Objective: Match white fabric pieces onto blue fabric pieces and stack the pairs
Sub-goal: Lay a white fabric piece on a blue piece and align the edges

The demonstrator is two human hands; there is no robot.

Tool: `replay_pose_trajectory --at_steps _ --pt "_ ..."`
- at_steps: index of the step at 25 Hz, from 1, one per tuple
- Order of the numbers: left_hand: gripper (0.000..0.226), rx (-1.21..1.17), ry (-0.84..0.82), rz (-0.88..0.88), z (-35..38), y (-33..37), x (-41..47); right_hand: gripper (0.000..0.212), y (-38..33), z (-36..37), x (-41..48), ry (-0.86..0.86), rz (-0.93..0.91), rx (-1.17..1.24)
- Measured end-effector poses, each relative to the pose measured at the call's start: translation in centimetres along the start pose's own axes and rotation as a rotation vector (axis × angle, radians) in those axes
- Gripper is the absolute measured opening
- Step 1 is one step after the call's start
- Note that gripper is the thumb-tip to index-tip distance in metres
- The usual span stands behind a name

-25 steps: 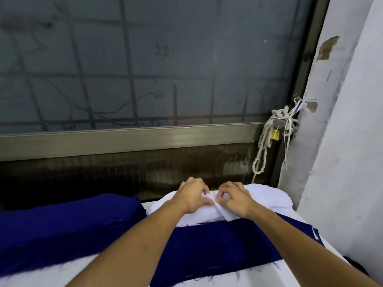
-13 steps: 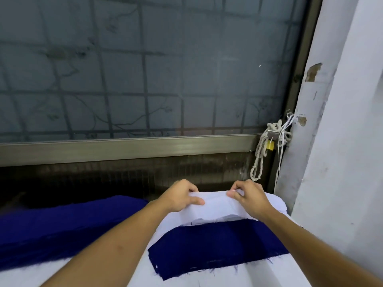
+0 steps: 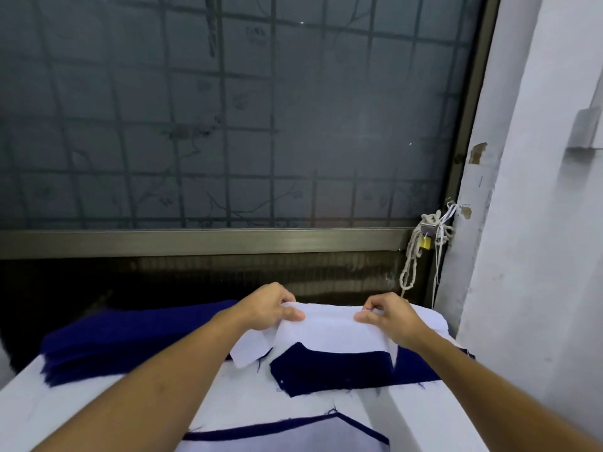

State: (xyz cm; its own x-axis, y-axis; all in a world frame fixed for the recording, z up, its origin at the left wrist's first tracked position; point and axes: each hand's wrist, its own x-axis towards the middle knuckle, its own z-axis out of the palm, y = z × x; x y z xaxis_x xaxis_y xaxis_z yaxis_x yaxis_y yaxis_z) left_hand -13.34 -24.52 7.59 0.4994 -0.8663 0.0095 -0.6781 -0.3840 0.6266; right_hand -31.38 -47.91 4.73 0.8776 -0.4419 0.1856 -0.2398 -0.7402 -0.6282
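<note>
White piece [image 3: 329, 331] higher off blue piece [image 3: 342, 370] (hands [image 3: 270, 308] [image 3: 391, 316] at corners)

blue piece [image 3: 339, 370]: far edge under white piece [image 3: 329, 331] | near pair [image 3: 287, 444]: cut by bottom edge

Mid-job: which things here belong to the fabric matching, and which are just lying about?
Job:
white fabric piece, pinched by left hand and right hand
blue fabric piece beneath it
blue fabric stack
matched pair nearest the camera

Lying about:
knotted rope
yellow padlock
window
</note>
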Motion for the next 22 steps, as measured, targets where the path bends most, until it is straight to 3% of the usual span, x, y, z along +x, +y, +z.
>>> replay_pose_trajectory --at_steps 6,12,17,22 --pt "0.028 0.009 -0.047 -0.110 -1.2 -2.9 -8.5 0.018 -2.9 2.4 -4.0 -0.144 0.001 -0.047" --pt "0.045 0.050 -0.076 -0.269 -2.2 -8.9 -18.1 0.009 -3.3 4.9 -8.2 -0.292 -0.002 -0.028" --pt "0.046 -0.088 0.038 -0.364 -1.1 -13.3 -24.2 0.012 -2.3 6.5 -10.7 -0.300 0.019 -0.130" --pt "0.055 -0.193 0.258 -0.417 1.3 -16.2 -27.7 0.015 0.2 6.7 -12.4 -0.215 0.135 -0.031"
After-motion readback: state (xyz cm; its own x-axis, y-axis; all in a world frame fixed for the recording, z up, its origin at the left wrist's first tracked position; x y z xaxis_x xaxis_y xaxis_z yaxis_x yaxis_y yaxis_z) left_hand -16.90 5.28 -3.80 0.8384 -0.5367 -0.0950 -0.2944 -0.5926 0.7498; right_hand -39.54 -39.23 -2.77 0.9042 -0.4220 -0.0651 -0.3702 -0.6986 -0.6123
